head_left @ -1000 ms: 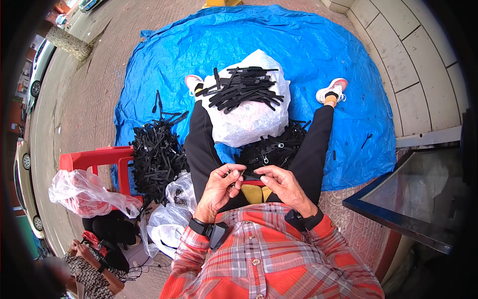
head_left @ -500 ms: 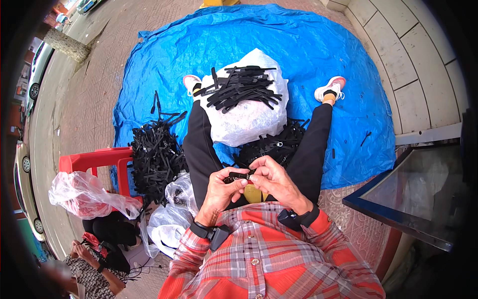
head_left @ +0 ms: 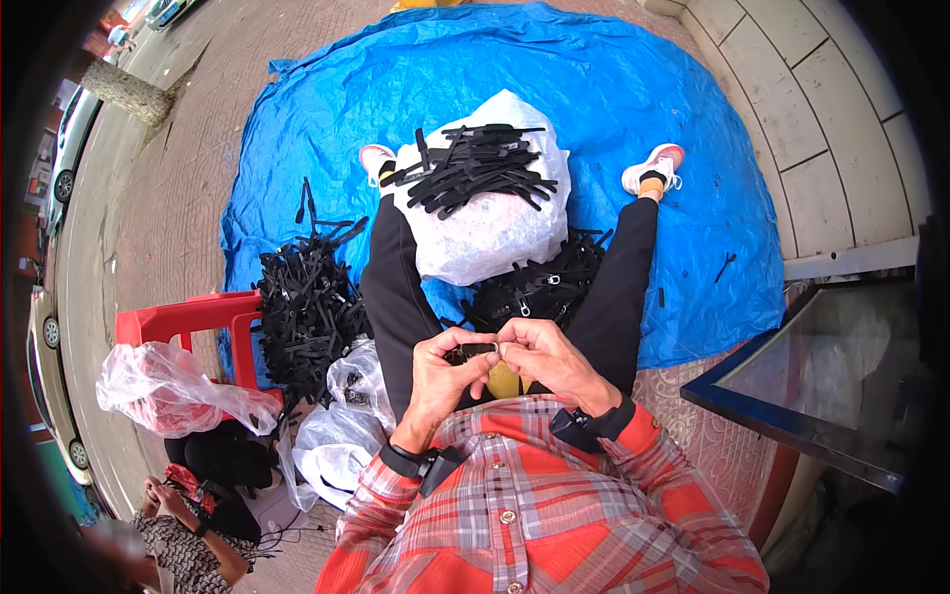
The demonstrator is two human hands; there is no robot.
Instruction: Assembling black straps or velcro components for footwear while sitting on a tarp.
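Observation:
In front of my waist, my left hand [head_left: 440,378] is closed round a short black strap [head_left: 478,349]. The fingertips of my right hand [head_left: 547,362] pinch the strap's right end, where a small light-coloured piece shows, too small to make out. Between my legs lies a heap of black straps [head_left: 529,295], some with metal buckles. Beyond it, a stuffed white plastic bag [head_left: 485,238] carries a pile of flat black straps [head_left: 482,168] on top.
A blue tarp [head_left: 683,267] lies under my legs. To the left are a large pile of black straps [head_left: 312,322], a red plastic stool [head_left: 178,319] and clear plastic bags [head_left: 341,436]. Another person [head_left: 188,549] sits at lower left. A blue-framed glass panel [head_left: 792,366] stands at right.
My hands stay together at nearly the same place, with the right fingers shifted slightly and drawn closer round the strap's end. The view has moved a little.

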